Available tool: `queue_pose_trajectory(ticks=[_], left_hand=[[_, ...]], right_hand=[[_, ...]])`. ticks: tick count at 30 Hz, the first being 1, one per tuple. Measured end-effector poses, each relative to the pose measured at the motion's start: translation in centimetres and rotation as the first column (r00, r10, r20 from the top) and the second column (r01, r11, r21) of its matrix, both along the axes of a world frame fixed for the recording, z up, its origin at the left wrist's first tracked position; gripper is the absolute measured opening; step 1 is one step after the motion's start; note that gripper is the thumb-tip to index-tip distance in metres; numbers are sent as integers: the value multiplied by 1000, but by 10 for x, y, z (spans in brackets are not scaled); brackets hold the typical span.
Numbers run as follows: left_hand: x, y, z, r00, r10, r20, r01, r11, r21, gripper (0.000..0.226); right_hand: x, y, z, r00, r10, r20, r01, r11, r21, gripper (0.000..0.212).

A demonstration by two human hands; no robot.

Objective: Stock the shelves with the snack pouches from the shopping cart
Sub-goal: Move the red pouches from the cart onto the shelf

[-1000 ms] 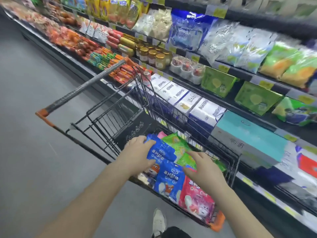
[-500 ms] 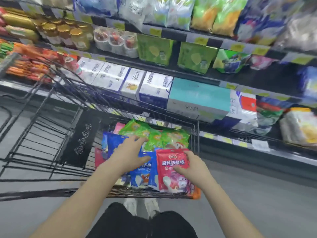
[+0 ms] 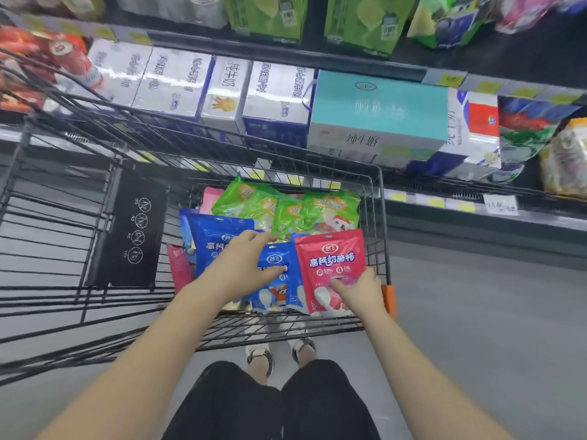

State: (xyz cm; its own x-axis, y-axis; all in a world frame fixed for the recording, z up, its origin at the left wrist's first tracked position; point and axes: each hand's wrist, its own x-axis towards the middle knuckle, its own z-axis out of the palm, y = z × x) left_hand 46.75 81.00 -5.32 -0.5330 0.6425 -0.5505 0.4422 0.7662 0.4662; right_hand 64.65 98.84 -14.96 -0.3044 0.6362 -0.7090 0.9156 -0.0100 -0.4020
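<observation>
The black wire shopping cart (image 3: 379,192) stands in front of me and holds several snack pouches. Green pouches (image 3: 286,208) lie at its far end, blue pouches (image 3: 219,236) in the middle, and pink ones peek out at the left. My left hand (image 3: 241,265) rests flat on the blue pouches, and its fingertips reach the edge of a green pouch. My right hand (image 3: 362,290) pinches the lower edge of a red pouch (image 3: 330,258) at the cart's near right corner.
Beyond the cart runs a shelf with white milk cartons (image 3: 178,81) and a teal box (image 3: 378,106). Green boxes (image 3: 266,17) stand on the shelf above. A black flap (image 3: 130,233) divides the cart. Grey floor lies to the right, and my legs are below.
The view has swung from along the aisle to face the shelf and look down into the cart. My right hand has taken the red pouch and holds it at the near right corner.
</observation>
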Motion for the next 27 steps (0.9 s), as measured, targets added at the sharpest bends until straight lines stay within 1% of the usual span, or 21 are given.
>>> queue_pose_trajectory(ticks=[3, 6, 11, 13, 16, 18, 20, 22, 25, 27], left_hand=[[-1, -9, -13, 1000, -1, 15, 1, 1000, 18, 67], [-1, -18, -24, 1000, 11, 24, -12, 1000, 10, 68], [-4, -29, -40, 998, 28, 61, -28, 1000, -13, 66], [-6, -32, -44, 998, 19, 59, -18, 1000, -17, 66], [-9, -38, -46, 997, 29, 68, -28, 1000, -12, 65], [-12, -43, -47, 997, 42, 72, -41, 999, -9, 64], [-15, -49, -48, 995, 62, 80, -62, 998, -2, 63], [-18, -55, -50, 994, 76, 79, -76, 997, 3, 62], [-21, -64, -52, 992, 103, 77, -103, 995, 1, 62], [-22, -68, -50, 989, 126, 81, -127, 992, 2, 62]], right_hand=[[-7, -4, -20, 996, -86, 19, 85, 996, 19, 89], [-15, -4, -33, 990, -112, 86, 107, 992, 62, 90], [-22, -13, -45, 976, -42, 213, 11, 989, 146, 101], [-21, -17, -50, 970, -28, 240, -13, 986, 169, 102], [-17, -20, -56, 960, 16, 278, -77, 975, 209, 114], [-15, -21, -57, 963, 18, 270, -80, 972, 222, 119], [-12, -21, -57, 968, -3, 252, -55, 973, 223, 116], [-10, -16, -58, 972, -41, 231, -3, 982, 187, 106], [-7, -8, -55, 983, -116, 142, 110, 993, 54, 84], [-4, -2, -54, 994, -71, 88, 73, 997, -18, 70]])
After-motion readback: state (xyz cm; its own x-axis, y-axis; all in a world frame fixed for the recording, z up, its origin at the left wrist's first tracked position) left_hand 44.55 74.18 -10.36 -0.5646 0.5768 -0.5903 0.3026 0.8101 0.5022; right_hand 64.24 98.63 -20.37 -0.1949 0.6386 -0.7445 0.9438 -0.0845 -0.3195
